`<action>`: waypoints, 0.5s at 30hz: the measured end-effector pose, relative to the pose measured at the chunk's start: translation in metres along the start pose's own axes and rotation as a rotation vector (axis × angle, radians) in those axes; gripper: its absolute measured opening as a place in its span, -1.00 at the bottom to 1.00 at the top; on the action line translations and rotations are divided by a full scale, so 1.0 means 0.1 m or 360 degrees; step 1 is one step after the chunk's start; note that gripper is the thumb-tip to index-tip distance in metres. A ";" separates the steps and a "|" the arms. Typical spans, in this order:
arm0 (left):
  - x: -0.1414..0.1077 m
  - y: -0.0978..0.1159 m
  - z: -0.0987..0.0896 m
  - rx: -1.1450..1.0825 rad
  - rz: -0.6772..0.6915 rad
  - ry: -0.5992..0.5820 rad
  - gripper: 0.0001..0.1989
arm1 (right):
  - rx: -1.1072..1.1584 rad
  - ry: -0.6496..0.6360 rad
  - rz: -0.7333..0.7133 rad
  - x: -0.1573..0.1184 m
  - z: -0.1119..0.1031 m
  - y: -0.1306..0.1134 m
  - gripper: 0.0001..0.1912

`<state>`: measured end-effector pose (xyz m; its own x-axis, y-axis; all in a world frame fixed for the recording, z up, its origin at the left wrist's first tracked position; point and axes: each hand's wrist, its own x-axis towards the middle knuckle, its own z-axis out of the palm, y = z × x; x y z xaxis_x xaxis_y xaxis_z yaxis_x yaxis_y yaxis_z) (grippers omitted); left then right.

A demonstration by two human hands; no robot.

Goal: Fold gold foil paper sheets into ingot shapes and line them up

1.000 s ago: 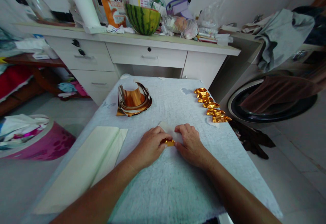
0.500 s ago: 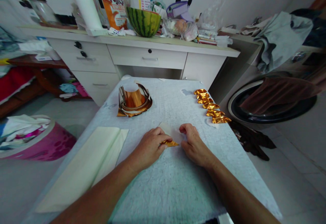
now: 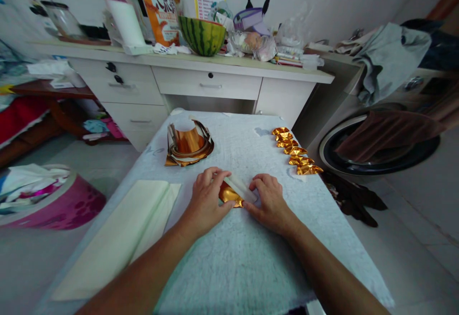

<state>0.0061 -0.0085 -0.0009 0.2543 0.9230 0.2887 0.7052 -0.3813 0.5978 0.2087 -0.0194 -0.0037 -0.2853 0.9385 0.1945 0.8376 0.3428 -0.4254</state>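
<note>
Between my two hands, a small sheet with a shiny gold face (image 3: 231,195) and a pale back (image 3: 241,186) lies on the cloth-covered table (image 3: 247,267). My left hand (image 3: 208,198) grips its left side, thumb at the lower edge and fingers at the upper edge. On the right, my right hand (image 3: 267,200) pinches the sheet's other end between thumb and fingers. Ahead and left sits a curled stack of gold sheets (image 3: 188,143). Several folded gold pieces (image 3: 296,151) form a row near the right edge.
Folded pale paper (image 3: 114,238) lies at the table's left. A pink bin (image 3: 68,200) stands beyond that edge. At the back is a white counter (image 3: 229,64) with a watermelon half (image 3: 202,35). A washing machine (image 3: 380,138) is to the right.
My left hand has opened wider around the sheet, and more of its gold face shows. The pale part is now a narrow raised strip. My right hand has closed onto the sheet.
</note>
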 end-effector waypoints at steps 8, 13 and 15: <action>0.06 -0.10 0.00 -0.0359 -0.0247 -0.0048 -0.47 | 0.0230 -0.0011 -0.0018 -0.01 -0.04 -0.05 -0.70; 0.07 -0.07 -0.06 -0.0518 -0.0366 -0.0127 -0.45 | 0.0301 -0.0035 0.0020 0.00 -0.03 -0.06 -0.68; 0.06 -0.07 -0.07 -0.0545 -0.0362 -0.0205 -0.45 | 0.0308 -0.0042 0.0017 0.00 -0.02 -0.06 -0.67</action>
<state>-0.0020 -0.0008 0.0013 0.2135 0.9762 0.0379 0.4979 -0.1421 0.8555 0.2046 -0.0213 0.0009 -0.2910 0.9420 0.1670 0.7363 0.3320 -0.5896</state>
